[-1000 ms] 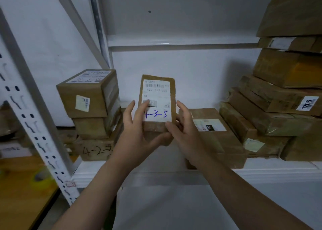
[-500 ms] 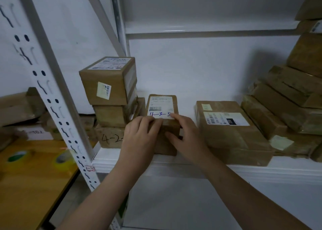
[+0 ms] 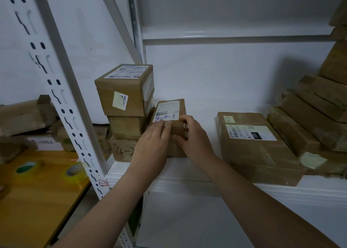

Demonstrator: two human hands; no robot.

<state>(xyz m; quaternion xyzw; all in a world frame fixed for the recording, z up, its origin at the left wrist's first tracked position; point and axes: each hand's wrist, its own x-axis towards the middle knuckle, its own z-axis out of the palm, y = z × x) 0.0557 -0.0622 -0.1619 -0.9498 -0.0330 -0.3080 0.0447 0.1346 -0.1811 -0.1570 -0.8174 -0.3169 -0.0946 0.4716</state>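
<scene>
Left hand (image 3: 152, 144) flat, right hand (image 3: 194, 137) curled on 4-3-5 box (image 3: 169, 109)

Parcel (image 3: 181, 108) front partly hidden — label (image 3: 167, 110) print unreadable.

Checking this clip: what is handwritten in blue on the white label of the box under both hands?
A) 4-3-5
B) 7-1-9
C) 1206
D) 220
A: the small box on the shelf, with the left hand resting on its top and the right hand in a grip round its right side, shows "4-3-5" in blue ink on its white label.
</scene>
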